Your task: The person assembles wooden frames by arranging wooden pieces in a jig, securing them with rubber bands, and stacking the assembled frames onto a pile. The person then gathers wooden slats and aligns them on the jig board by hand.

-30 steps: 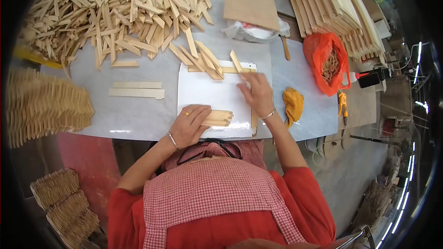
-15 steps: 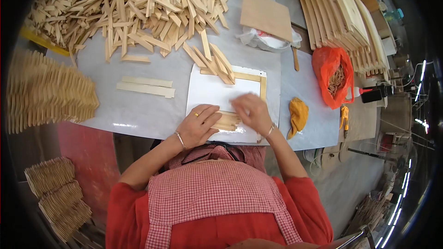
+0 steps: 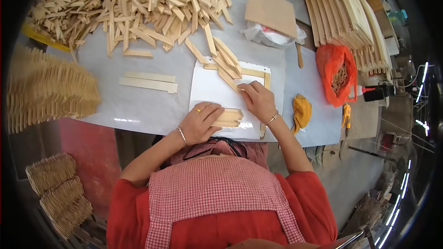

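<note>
My left hand (image 3: 202, 122) is closed around the left ends of several wooden strips (image 3: 229, 118), which lie side by side near the front of a white board (image 3: 207, 91). My right hand (image 3: 260, 103) pinches the near end of another wooden strip (image 3: 226, 79), which slants away toward the upper left. Beyond it, a few more loose strips (image 3: 223, 55) rest across the board's far edge. Along the board's far and right sides runs a wooden edging (image 3: 267, 81), partly covered by my right hand.
A large heap of wooden strips (image 3: 138, 4) covers the far left of the table. Two flat pale strips (image 3: 147, 85) lie left of the board. To the right are a yellow cloth (image 3: 301, 113), a red bag (image 3: 336, 71) and stacked curved wooden panels (image 3: 339, 11).
My right hand has moved up and away from the strips under my left hand and now grips a strip at the far side. My left hand stays in place.
</note>
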### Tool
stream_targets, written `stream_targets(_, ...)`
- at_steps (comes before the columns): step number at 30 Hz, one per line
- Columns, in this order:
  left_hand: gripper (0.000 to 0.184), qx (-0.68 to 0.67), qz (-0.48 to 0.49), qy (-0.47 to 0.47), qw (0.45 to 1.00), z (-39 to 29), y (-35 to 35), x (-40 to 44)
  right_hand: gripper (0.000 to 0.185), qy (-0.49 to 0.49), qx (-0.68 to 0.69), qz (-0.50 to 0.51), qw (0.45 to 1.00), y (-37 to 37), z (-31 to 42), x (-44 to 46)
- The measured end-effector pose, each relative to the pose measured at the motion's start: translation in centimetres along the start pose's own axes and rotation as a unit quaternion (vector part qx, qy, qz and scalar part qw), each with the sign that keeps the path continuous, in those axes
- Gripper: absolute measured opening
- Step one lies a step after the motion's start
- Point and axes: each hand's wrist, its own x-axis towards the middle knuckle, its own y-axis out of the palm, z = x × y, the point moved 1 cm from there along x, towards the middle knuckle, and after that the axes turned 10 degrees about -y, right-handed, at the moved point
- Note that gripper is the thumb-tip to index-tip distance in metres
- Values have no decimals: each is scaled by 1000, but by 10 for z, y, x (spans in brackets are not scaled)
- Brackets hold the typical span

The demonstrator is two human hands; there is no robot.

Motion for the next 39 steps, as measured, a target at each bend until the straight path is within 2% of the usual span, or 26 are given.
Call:
stream_targets(2, 52, 5, 9, 6, 1000, 1, 0, 0, 18, 25, 10, 11, 1000, -7, 4, -6)
stream_targets(9, 51, 42, 5, -11, 999, -6, -6, 2, 20, 5, 8, -30, 1000, 2, 9, 1)
stream_targets(11, 51, 58, -9, -12, 998, -10, -11, 4, 14, -19, 95, 62, 993, -9, 7, -8)
stream_targets(12, 51, 71, -22, -12, 997, -11, -11, 4, 10, -22, 145, 76, 986, -13, 8, -10)
stream_targets(15, 53, 46, 14, -5, 999, -2, -3, 2, 12, -27, 144, 108, 983, -15, 4, -3)
stream_targets(18, 55, 31, 31, -16, 999, 0, 0, 1, 18, -20, 9, -13, 1000, -5, 7, 28)
stream_targets(24, 57, 0, 32, -29, 999, 1, 0, -2, 11, 17, -82, -24, 996, 16, 3, 38)
stream_targets(27, 57, 32, 2, -12, 999, -3, -4, 1, 9, 1, -25, -6, 1000, 4, 5, 16)
stream_targets(30, 56, 52, -18, -18, 998, -7, -7, 4, 10, -50, 88, 86, 991, -12, 14, -4)
stream_targets(33, 58, 33, 12, -18, 999, -1, -2, 1, 10, -38, 127, 39, 990, -13, 7, 2)
stream_targets(36, 60, 21, 27, -20, 999, -1, -1, 1, 12, 13, 46, -43, 998, -7, 2, 42)
stream_targets(39, 63, 12, 17, -20, 1000, 0, 0, 0, 13, 38, -30, -48, 998, 15, -9, 74)
